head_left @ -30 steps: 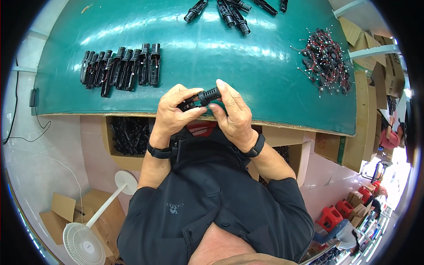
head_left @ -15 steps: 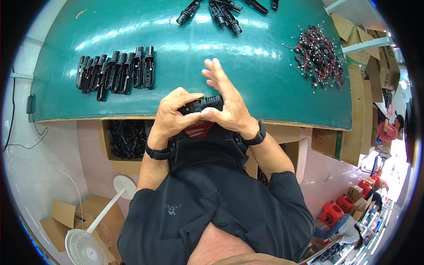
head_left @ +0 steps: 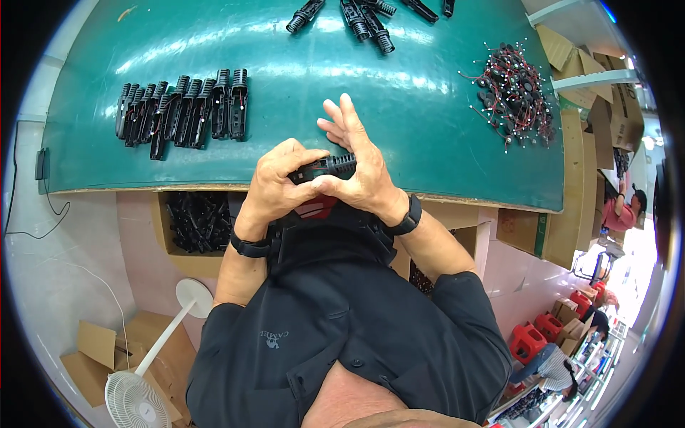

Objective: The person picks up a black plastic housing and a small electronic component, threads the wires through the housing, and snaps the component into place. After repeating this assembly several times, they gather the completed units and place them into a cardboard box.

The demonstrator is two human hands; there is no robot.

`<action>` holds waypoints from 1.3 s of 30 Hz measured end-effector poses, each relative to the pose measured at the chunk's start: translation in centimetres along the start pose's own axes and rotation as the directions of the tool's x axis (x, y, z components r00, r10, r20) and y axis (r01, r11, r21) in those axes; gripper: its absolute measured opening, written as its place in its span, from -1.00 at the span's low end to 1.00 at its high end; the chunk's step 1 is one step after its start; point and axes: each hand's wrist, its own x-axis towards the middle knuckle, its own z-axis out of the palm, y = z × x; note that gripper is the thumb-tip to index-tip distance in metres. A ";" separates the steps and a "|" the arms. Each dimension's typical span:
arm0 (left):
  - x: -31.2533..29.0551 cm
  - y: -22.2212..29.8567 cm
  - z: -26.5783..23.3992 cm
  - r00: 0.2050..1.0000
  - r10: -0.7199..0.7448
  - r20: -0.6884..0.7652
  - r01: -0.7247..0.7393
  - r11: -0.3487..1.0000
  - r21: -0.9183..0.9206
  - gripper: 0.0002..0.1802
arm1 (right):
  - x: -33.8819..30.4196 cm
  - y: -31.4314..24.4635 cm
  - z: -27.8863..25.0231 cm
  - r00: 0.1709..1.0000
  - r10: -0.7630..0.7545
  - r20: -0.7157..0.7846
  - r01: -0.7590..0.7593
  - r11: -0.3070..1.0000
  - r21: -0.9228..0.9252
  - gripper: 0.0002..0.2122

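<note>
Just in front of the table's near edge, a black plastic housing with a ribbed, coil-like end lies crosswise between my hands. My left hand pinches its left end between thumb and fingers, hiding that part. At the ribbed right end, my right hand presses with thumb and palm, its other fingers stretched up and away from the part. A short red line, perhaps a wire, shows along the housing. On the left of the table, a row of similar housings lies side by side.
The green tabletop carries more loose housings at the far side. A heap of small round black parts with red wires lies at right. Under the table, a cardboard box holds black parts. A white fan stands lower left.
The view has shifted slightly. My right hand's raised fingers have tipped a little left, and its thumb has slid left along the housing. Both hands keep their hold.
</note>
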 end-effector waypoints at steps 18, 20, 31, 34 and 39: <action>0.1 0.5 0.5 0.928 0.024 -0.372 0.045 0.983 0.176 -0.37 | 3.8 -1.5 0.3 0.942 0.334 0.026 -0.334 0.943 0.004 -0.16; -0.3 0.4 -0.3 0.898 0.046 -0.438 0.061 0.972 0.228 -0.33 | 6.8 -1.0 0.6 0.930 0.366 0.040 -0.364 0.930 -0.048 -0.25; -5.1 -2.8 -11.6 0.846 0.069 -0.528 0.386 0.604 0.697 -0.13 | 10.7 0.5 5.3 0.937 -0.164 0.308 0.329 0.706 -0.627 -0.20; -5.8 -4.7 -14.9 0.858 -0.038 -0.512 0.421 0.623 0.659 -0.12 | 11.1 0.4 6.3 0.919 -0.089 0.384 0.338 0.678 -0.653 -0.18; -5.1 -7.0 -16.1 0.863 -0.108 -0.494 0.432 0.665 0.609 -0.17 | 13.1 2.1 8.4 0.937 -0.033 0.348 0.275 0.687 -0.673 -0.17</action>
